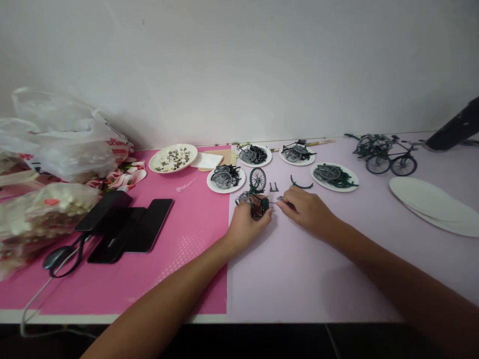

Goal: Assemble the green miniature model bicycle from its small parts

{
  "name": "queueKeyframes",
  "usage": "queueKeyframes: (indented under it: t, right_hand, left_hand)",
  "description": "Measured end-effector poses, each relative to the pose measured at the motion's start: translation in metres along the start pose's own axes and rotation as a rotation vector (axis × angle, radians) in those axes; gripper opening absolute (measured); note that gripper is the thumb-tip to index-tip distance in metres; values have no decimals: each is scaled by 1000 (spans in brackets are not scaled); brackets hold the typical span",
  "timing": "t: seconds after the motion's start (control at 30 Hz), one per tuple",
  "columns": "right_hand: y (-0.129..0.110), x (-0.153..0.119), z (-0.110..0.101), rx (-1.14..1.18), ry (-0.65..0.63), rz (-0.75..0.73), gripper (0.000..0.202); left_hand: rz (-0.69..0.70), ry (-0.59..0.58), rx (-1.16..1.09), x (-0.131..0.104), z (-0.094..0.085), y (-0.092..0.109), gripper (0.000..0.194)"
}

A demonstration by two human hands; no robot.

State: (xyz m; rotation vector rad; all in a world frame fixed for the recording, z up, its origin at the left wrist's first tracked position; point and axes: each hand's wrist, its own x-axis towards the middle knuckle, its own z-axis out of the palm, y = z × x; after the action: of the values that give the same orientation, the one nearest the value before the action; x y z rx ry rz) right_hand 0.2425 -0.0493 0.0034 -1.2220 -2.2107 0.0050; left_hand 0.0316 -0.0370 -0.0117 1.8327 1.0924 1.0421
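Observation:
My left hand (247,222) is closed around a partly built model bicycle (258,180), dark green with a spoked wheel sticking up above the fingers. Much of its frame is hidden by the hand. Just to the right, my right hand (309,208) pinches a thin metal rod-like tool (274,202), whose tip points at the bicycle; its grip end is covered by the fingers. Beyond the hands lie two small dark prongs (274,187) and a curved green strip (301,185), a fender by its shape.
White plates of bicycle parts (226,188) stand behind the hands. Finished model bicycles (391,157) and stacked white plates (430,202) are at right. At left lie black phones (149,227), a cable, plastic bags (71,139) and a bowl of small pieces (172,169).

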Motion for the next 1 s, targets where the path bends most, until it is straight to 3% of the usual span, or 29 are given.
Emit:
queueKeyframes:
  t: [0.13, 0.3, 0.4, 0.6, 0.8, 1.0]
  right_hand:
    - [-1, -1, 1, -22, -22, 11, 39]
    - [-11, -3, -3, 132, -18, 123, 12]
    - [-13, -6, -3, 189, -45, 177, 9]
    - [-13, -5, -2, 174, -35, 149, 18]
    - [-11, -2, 1, 24, 12, 65, 36]
    - [-14, 0, 0, 80, 18, 73, 35]
  left_hand:
    - [41, -5, 19, 1, -1, -1, 19]
    - [23, 6, 26, 2, -1, -1, 20]
    - [24, -2, 31, 2, -2, 0, 21]
    - [99, -30, 121, 1, -9, 8, 13]
    - [73, -26, 149, -3, -8, 11, 21]
    - [112, 12, 159, -2, -9, 11, 15]
